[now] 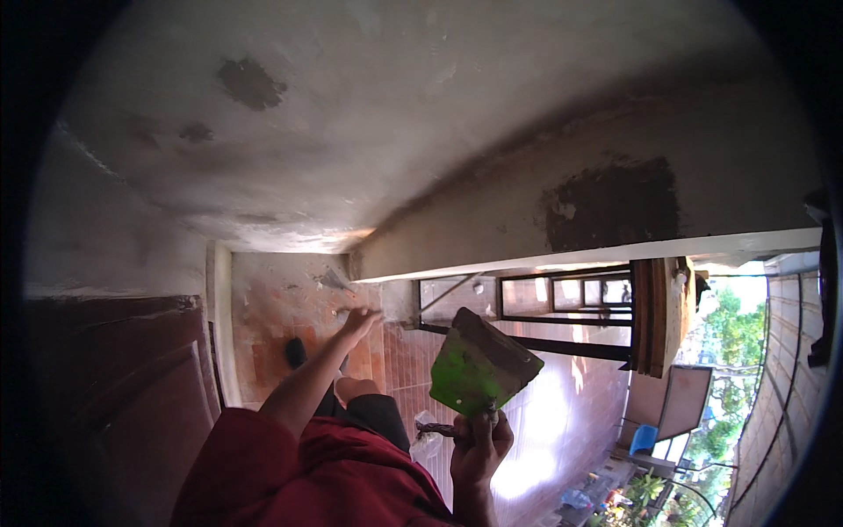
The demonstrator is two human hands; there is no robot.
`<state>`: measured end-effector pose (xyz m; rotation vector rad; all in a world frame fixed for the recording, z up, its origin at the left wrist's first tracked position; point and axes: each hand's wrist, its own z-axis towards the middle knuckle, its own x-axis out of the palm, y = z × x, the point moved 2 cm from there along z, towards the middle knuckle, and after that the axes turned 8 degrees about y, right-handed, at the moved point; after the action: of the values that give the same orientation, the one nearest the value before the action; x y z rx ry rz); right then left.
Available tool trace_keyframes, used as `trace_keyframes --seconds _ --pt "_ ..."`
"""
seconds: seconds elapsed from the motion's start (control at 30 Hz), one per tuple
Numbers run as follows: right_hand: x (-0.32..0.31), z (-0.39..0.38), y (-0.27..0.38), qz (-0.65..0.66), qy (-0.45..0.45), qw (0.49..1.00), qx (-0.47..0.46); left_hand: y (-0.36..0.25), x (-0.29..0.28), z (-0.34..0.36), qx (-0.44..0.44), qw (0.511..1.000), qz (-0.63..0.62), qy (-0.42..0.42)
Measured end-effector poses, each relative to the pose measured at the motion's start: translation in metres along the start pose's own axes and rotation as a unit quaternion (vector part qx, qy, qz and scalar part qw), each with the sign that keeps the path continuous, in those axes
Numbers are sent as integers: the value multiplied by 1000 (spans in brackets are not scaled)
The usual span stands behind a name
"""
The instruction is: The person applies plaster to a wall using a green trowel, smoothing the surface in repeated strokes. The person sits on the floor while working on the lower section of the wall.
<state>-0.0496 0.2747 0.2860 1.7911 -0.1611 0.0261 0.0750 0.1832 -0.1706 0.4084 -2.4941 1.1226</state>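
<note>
One dark red panel (114, 395) stands well to the left of the green-bladed tool (465, 369), beside a pale frame (221, 329). Nearer, also left of the tool, a small dark object (296, 353) lies at the orange-brown tiles (274, 356). Left hand (358, 325): left of the tool and slightly above its centre; fingers extended, grip unclosed. Contact with the surface behind cannot be determined. Dark rod (437, 429): below the tool's left corner, projecting leftward from the right hand (479, 446). Right hand: directly below the tool, clamped on its handle. The blade is held tilted, grey residue covering its upper right side. Dark metal framework (571, 349) extends right of the tool. Dark patch (615, 206): above right of it. Stacked wood (650, 321): right of it. Blue chair (644, 438): below right of it.
</note>
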Motion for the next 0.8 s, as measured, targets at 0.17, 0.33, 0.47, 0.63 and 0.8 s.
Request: trace_keyframes --seconds 0.17,0.33,0.47,0.63,0.8 --pt "14 18 -1 0 101 995 -7 3 -31 -138 -52 996 -17 -69" --pt "19 37 -1 -11 189 982 -4 -79 11 -233 50 998 -40 26" --pt "12 55 6 5 293 956 -2 -151 74 -289 237 970 30 43" --pt "-19 90 20 -43 385 921 34 -170 141 -308 367 930 0 -7" --pt "-62 121 13 -90 456 884 45 -131 196 -295 400 914 -22 -70"
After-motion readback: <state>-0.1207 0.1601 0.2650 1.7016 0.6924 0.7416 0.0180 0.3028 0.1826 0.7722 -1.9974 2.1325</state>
